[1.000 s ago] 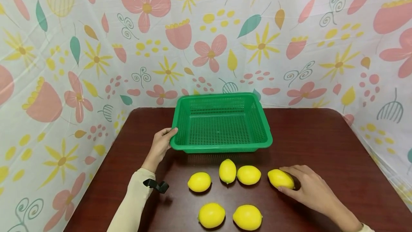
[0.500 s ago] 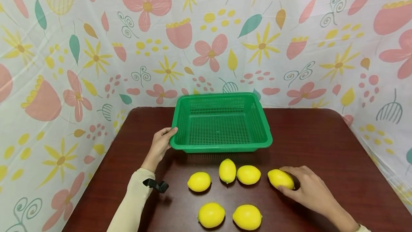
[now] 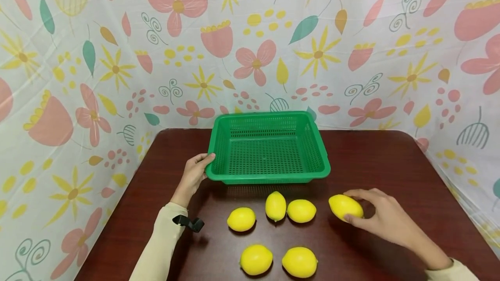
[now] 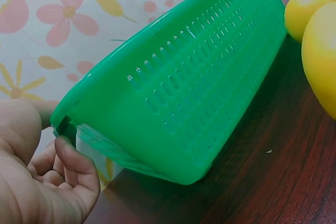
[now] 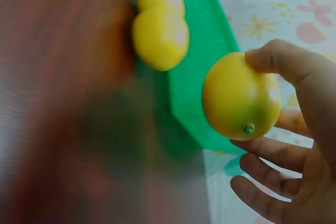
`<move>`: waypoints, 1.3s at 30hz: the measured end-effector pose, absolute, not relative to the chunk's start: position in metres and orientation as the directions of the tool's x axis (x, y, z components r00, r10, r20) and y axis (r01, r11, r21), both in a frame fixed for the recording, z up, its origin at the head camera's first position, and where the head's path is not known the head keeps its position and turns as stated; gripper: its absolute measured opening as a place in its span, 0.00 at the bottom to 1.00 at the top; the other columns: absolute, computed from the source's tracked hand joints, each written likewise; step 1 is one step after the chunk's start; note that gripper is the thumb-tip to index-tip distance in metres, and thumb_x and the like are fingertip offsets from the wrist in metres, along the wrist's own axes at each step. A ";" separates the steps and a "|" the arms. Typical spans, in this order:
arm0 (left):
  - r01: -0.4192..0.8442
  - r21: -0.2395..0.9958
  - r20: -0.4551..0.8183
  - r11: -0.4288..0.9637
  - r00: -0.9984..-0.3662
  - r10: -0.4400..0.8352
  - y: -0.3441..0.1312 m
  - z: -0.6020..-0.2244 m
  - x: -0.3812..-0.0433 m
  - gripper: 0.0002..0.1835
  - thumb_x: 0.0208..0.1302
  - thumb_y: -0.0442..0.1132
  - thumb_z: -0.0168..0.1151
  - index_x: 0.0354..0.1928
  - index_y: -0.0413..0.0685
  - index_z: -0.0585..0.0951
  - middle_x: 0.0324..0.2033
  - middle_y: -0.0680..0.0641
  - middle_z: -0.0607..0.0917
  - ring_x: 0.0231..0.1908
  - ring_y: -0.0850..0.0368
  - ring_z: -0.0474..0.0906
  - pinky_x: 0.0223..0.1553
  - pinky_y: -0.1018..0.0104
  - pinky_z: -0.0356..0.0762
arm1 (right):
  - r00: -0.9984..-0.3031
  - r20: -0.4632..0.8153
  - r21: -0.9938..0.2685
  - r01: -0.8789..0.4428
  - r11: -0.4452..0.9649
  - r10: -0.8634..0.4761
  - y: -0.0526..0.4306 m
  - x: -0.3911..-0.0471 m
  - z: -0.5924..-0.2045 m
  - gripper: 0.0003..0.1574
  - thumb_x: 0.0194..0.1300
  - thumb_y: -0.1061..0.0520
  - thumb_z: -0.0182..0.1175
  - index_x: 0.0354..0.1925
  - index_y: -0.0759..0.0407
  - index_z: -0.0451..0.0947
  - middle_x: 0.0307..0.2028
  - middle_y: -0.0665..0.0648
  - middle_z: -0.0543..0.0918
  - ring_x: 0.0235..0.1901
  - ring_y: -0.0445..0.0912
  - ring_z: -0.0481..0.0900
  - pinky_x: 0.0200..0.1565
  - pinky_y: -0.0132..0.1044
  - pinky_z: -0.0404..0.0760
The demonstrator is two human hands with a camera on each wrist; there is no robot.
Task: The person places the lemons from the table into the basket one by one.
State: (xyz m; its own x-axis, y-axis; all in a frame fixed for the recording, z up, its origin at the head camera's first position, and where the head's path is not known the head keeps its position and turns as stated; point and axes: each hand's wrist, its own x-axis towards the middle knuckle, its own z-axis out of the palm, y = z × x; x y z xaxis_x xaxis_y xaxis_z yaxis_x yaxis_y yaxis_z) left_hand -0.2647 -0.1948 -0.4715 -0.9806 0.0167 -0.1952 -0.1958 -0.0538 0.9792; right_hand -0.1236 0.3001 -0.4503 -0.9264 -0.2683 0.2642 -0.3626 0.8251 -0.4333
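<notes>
Lemon in right fingers, outside basket rim.

I see the left hand pinching the rim of the green basket near one end, its lower fingers curled under. The basket's slotted wall slants across my view, above the dark red table. Near the hand, the table's edge meets a flowered cloth. Three yellow lemons overlap beyond the wall; I can't tell whether they touch. A pale speck lies on the tabletop.
</notes>
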 end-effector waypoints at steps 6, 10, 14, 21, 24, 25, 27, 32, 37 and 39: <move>-0.204 0.975 -0.202 -0.086 -0.979 0.026 -0.194 -0.470 -0.264 0.25 0.74 0.47 0.64 0.62 0.35 0.76 0.41 0.48 0.84 0.37 0.60 0.84 0.39 0.67 0.85 | -0.898 0.256 -0.451 -0.439 0.777 -0.358 0.305 -0.140 -0.415 0.29 0.53 0.41 0.80 0.53 0.35 0.82 0.42 0.37 0.84 0.39 0.34 0.76 0.35 0.33 0.80; -0.202 0.974 -0.200 -0.104 -0.979 0.032 -0.193 -0.469 -0.264 0.24 0.74 0.46 0.63 0.62 0.34 0.76 0.40 0.49 0.84 0.37 0.61 0.84 0.40 0.67 0.85 | -0.866 0.254 -0.484 -0.499 0.719 -0.430 0.306 -0.161 -0.388 0.28 0.55 0.46 0.80 0.54 0.37 0.82 0.44 0.38 0.85 0.41 0.34 0.79 0.34 0.33 0.84; -0.203 0.973 -0.200 -0.110 -0.979 0.029 -0.193 -0.469 -0.265 0.24 0.74 0.46 0.64 0.62 0.34 0.76 0.41 0.49 0.84 0.38 0.61 0.84 0.40 0.67 0.85 | -0.826 0.259 -0.477 -0.560 0.678 -0.501 0.303 -0.186 -0.368 0.27 0.57 0.48 0.79 0.54 0.39 0.82 0.44 0.38 0.86 0.40 0.34 0.80 0.35 0.34 0.85; -0.200 0.973 -0.198 -0.117 -0.980 0.026 -0.193 -0.470 -0.264 0.24 0.74 0.46 0.64 0.61 0.34 0.76 0.40 0.49 0.84 0.37 0.61 0.84 0.40 0.67 0.85 | -0.791 0.201 -0.466 -0.596 0.654 -0.578 0.297 -0.228 -0.353 0.27 0.59 0.47 0.77 0.56 0.43 0.82 0.45 0.40 0.86 0.36 0.36 0.83 0.37 0.35 0.86; -0.197 0.973 -0.194 -0.117 -0.980 0.036 -0.193 -0.471 -0.265 0.25 0.74 0.46 0.64 0.62 0.33 0.76 0.42 0.48 0.84 0.39 0.59 0.84 0.40 0.67 0.85 | -0.788 0.158 -0.515 -0.580 0.631 -0.595 0.293 -0.246 -0.348 0.27 0.61 0.47 0.76 0.57 0.47 0.82 0.44 0.42 0.87 0.35 0.38 0.85 0.38 0.36 0.87; -0.197 0.973 -0.194 -0.120 -0.980 0.039 -0.193 -0.471 -0.265 0.25 0.74 0.46 0.64 0.62 0.33 0.76 0.42 0.47 0.84 0.39 0.59 0.84 0.41 0.67 0.85 | -0.786 0.146 -0.535 -0.574 0.620 -0.601 0.291 -0.252 -0.347 0.28 0.61 0.48 0.76 0.58 0.48 0.82 0.43 0.43 0.87 0.35 0.39 0.86 0.38 0.36 0.87; -0.198 0.973 -0.193 -0.122 -0.980 0.045 -0.194 -0.472 -0.266 0.26 0.74 0.46 0.64 0.62 0.33 0.75 0.43 0.47 0.84 0.40 0.58 0.84 0.41 0.67 0.85 | -0.779 0.127 -0.570 -0.564 0.598 -0.614 0.286 -0.262 -0.344 0.28 0.62 0.49 0.75 0.59 0.51 0.82 0.43 0.45 0.88 0.36 0.41 0.86 0.39 0.36 0.87; -0.196 0.972 -0.192 -0.127 -0.980 0.044 -0.194 -0.472 -0.266 0.26 0.74 0.46 0.64 0.62 0.32 0.75 0.42 0.47 0.84 0.40 0.58 0.84 0.40 0.67 0.85 | -0.767 0.087 -0.611 -0.545 0.574 -0.636 0.273 -0.290 -0.341 0.27 0.64 0.49 0.74 0.59 0.53 0.82 0.46 0.50 0.87 0.39 0.44 0.86 0.41 0.36 0.87; -0.197 0.973 -0.194 -0.124 -0.980 0.036 -0.193 -0.471 -0.266 0.26 0.73 0.47 0.65 0.61 0.32 0.76 0.41 0.47 0.84 0.39 0.58 0.84 0.40 0.67 0.85 | -0.763 0.059 -0.576 -0.553 0.602 -0.644 0.261 -0.320 -0.344 0.28 0.64 0.48 0.74 0.60 0.53 0.82 0.49 0.51 0.86 0.48 0.46 0.82 0.48 0.43 0.86; -0.200 0.972 -0.197 -0.126 -0.980 0.035 -0.193 -0.471 -0.266 0.26 0.74 0.47 0.65 0.61 0.32 0.76 0.41 0.47 0.84 0.38 0.58 0.84 0.39 0.67 0.85 | -0.765 0.044 -0.570 -0.548 0.612 -0.643 0.257 -0.331 -0.346 0.28 0.63 0.48 0.75 0.59 0.53 0.82 0.50 0.52 0.86 0.50 0.48 0.82 0.50 0.48 0.85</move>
State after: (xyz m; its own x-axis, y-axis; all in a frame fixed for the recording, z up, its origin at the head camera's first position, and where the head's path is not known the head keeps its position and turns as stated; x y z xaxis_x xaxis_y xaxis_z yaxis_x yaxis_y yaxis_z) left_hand -0.2663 -0.1926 -0.4710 -0.9797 0.0350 -0.1975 -0.2004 -0.1257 0.9716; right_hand -0.3307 0.2569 -0.3462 -0.7647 -0.6429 0.0439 -0.5477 0.6125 -0.5700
